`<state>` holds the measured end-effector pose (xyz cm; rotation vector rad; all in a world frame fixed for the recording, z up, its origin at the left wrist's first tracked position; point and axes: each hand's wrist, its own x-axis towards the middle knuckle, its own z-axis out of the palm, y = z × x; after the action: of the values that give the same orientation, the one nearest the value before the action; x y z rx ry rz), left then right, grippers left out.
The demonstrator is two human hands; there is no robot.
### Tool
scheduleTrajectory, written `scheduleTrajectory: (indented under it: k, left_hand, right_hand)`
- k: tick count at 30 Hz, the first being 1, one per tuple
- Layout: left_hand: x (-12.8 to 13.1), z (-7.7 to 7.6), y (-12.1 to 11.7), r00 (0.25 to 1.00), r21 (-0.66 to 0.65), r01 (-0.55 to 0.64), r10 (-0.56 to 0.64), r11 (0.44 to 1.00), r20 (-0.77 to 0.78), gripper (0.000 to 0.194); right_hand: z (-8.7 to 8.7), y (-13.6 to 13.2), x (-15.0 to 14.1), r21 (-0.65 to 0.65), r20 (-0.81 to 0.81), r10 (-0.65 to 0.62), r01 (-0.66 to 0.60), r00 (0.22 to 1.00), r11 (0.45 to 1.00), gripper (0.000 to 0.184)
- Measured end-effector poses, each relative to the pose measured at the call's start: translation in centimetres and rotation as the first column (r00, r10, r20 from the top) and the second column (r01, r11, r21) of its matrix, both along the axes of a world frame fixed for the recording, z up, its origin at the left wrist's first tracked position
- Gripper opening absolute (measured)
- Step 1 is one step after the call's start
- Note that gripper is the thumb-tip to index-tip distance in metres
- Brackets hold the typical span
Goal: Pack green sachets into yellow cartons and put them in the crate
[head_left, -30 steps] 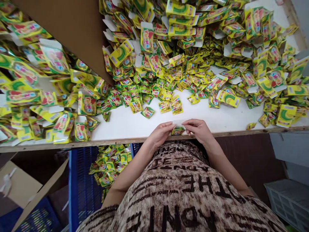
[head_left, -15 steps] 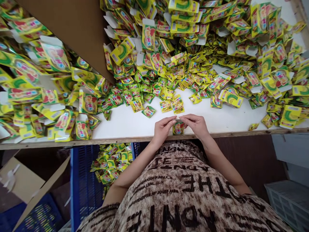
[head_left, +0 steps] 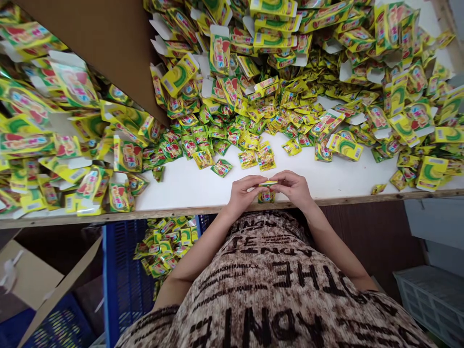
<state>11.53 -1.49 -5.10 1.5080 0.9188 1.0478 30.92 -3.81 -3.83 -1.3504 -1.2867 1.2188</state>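
Between my two hands, at the table's front edge, stands a small yellow and green candy box (head_left: 267, 195) with its top folded over. My left hand (head_left: 243, 194) grips its left side, thumb in front and fingers along the top. From the right, my right hand (head_left: 294, 188) pinches the same box at its top edge. Just beyond lie a few small candy sachets, a yellow sachet (head_left: 266, 157) and a green sachet (head_left: 221, 167) among them, on the white table (head_left: 188, 186).
Heaped boxes and sachets (head_left: 224, 92) cover the table's far side. More boxes (head_left: 78, 145) pile up left of a brown cardboard panel (head_left: 105, 53). Below the table edge, a blue crate (head_left: 125, 280) holds filled boxes (head_left: 166, 244); an open carton (head_left: 31, 278) is further left.
The box's white top flap stood up earlier; now a yellow top edge shows folded over under my fingers. Both hands have stayed near the same spot, closing in on the box top.
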Motion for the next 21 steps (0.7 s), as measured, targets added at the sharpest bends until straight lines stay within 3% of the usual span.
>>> scheduleTrajectory:
  k: [6, 9, 12, 15, 16, 19, 21]
  left_hand:
    - [0.6, -1.3, -1.8, 0.999, -0.085, 0.007, -0.004, 0.996, 0.034, 0.022]
    - [1.3, -1.2, -2.1, 0.998, -0.08, 0.019, -0.023, 0.997, -0.05, 0.026]
    - [0.4, 0.4, -1.6, 0.998, -0.187, -0.06, 0.056, 0.98, -0.026, 0.031]
    - [-4.4, 2.9, -1.3, 0.988, -0.409, -0.141, 0.156, 0.901, 0.005, 0.034]
    - [-6.9, 3.7, -1.5, 0.992, -0.479, -0.12, 0.123, 0.869, -0.026, 0.035]
    - [-16.1, 5.3, -3.6, 0.957, -0.652, -0.013, -0.181, 0.758, -0.229, 0.035]
    - [-21.8, 5.4, -6.1, 0.885, -0.676, -0.176, -0.186, 0.716, -0.427, 0.038]
  right_hand:
    - [-0.7, -2.4, -1.0, 0.245, 0.123, -0.129, 0.096, 0.984, 0.965, 0.01]
    - [-0.6, -2.1, -0.8, 0.173, 0.107, -0.103, 0.084, 0.989, 0.981, 0.011]
    - [-0.2, 0.9, -1.2, 0.096, 0.168, -0.106, 0.09, 0.98, 0.991, 0.019]
    - [-0.2, 5.5, -3.2, 0.134, 0.396, -0.066, 0.014, 0.916, 0.991, 0.019]
    - [-0.4, 6.9, -4.2, 0.115, 0.511, -0.026, -0.039, 0.859, 0.993, 0.021]
    - [-1.1, 9.5, -6.7, 0.017, 0.785, 0.033, -0.075, 0.619, 0.997, 0.036]
    - [-1.6, 10.0, -7.5, -0.032, 0.844, 0.058, -0.058, 0.534, 0.998, 0.045]
